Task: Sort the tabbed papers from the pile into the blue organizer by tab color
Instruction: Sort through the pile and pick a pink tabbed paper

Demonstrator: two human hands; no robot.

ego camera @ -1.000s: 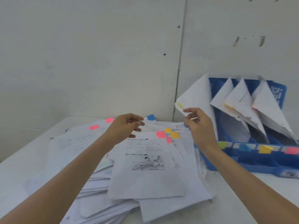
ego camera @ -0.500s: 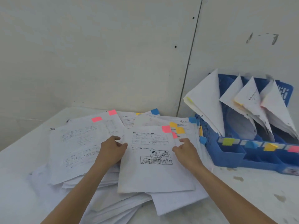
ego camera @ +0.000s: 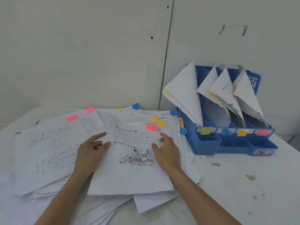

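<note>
— Left hand [ego camera: 92,151]?
— Resting at the left edge of the top sheet [ego camera: 129,174]. Fingers loose and a little spread, forefinger stretched ahead. Nothing gripped, as far as can be seen.
— Right hand [ego camera: 168,151]?
— Lying on the same sheet's right side, fingers relaxed, thumb angled toward the left hand. Nothing pinched.
— Between the two hands?
— Print, then a block of cartoon panels [ego camera: 136,157]. Just ahead of the right hand's fingertips, a pink tab [ego camera: 151,127] at the sheet's far corner. Two yellow-orange tabs [ego camera: 158,121] showing just beyond it, on sheets underneath.
— Rest of the pile [ego camera: 48,151]?
— Fanned out under both hands on the tabletop [ego camera: 235,184], mostly out past the left hand.
— Blue organizer [ego camera: 206,146]?
— Off to the right of the right hand, just beside the pile. Filed papers [ego camera: 183,91] leaning in its slots. Front strip marked green, blue, orange, pink, counting outward from the hand.
</note>
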